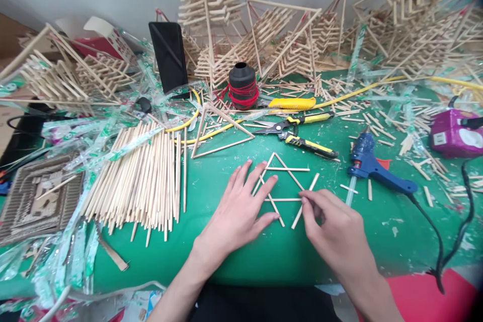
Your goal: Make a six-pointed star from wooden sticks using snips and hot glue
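Note:
Thin wooden sticks (pixel 290 169) lie on the green tabletop in a star-like, crossing layout. My left hand (pixel 236 211) rests flat over the left part of this layout, fingers spread, touching the sticks there. At the lower right corner, my right hand (pixel 335 224) pinches with thumb and forefinger where a level stick (pixel 282 200) meets sloping ones. Which of these sticks the fingertips grip, I cannot tell. A short slanting stick (pixel 312 186) passes just beside those fingertips. Up and to the left lies a separate triangle of joined sticks (pixel 224 149).
Left lies a heap of long sticks (pixel 139 176), near a cardboard tray (pixel 68 211). Behind are scissors (pixel 281 128), a yellow cutter (pixel 292 104), red thread on a black spool (pixel 243 93) and a phone (pixel 168 55). Right is a blue glue gun (pixel 377 163). Stick frames (pixel 298 55) line the wall.

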A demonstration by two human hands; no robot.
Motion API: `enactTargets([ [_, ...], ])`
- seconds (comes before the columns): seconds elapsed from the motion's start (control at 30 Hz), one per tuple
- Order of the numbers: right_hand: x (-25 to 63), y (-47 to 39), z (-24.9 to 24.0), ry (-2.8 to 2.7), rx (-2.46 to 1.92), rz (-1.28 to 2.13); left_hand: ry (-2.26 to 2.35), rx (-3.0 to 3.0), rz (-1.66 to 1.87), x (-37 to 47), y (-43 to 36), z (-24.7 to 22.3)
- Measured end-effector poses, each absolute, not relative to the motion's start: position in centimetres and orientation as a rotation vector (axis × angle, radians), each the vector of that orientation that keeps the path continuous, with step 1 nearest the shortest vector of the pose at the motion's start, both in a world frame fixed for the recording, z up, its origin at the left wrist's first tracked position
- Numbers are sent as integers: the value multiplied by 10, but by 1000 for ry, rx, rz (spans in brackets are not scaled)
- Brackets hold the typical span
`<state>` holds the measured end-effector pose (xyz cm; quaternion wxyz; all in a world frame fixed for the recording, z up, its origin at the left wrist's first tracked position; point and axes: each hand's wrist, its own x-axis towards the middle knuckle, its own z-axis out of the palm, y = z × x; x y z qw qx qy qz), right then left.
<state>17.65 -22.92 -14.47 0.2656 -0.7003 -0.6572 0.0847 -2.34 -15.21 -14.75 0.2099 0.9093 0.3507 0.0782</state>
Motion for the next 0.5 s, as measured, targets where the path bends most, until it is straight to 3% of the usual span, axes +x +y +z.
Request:
enactTargets([
  [0.5, 205, -234, -143, -1940, -1781, 180, 992, 2626, 218, -17, -161, -150],
])
